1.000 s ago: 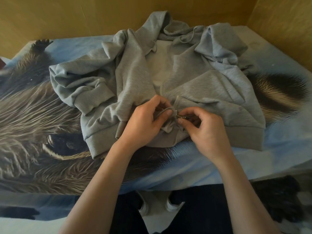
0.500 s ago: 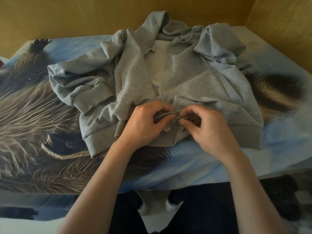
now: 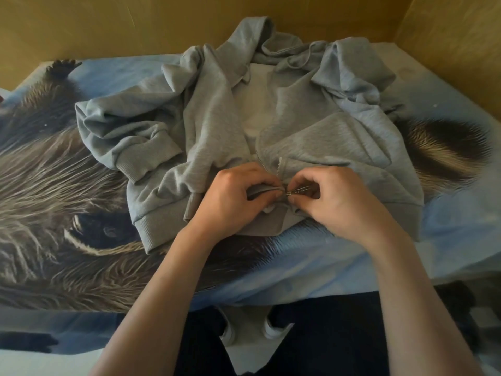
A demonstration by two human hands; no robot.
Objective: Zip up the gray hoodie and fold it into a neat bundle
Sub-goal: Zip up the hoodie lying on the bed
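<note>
The gray hoodie (image 3: pixel 271 137) is lying open-fronted on the bed (image 3: pixel 339 261). Both hands are meeting at its hem: left hand (image 3: pixel 230 199) pinching the fabric edge, right hand (image 3: pixel 339 202) pinching the zipper slider (image 3: pixel 294 190). The zipper teeth (image 3: pixel 279 165) are running away toward the hood.

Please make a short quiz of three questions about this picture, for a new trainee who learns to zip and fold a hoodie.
1. True or false: the hoodie is already zipped up to the collar.
2. What does the right hand pinch? A) a drawstring B) the zipper pull C) a sleeve cuff
3. Fill in: the left hand holds the hoodie's bottom edge right beside the ____.

Key
1. False: the front is open above the hands.
2. B
3. zipper
</note>
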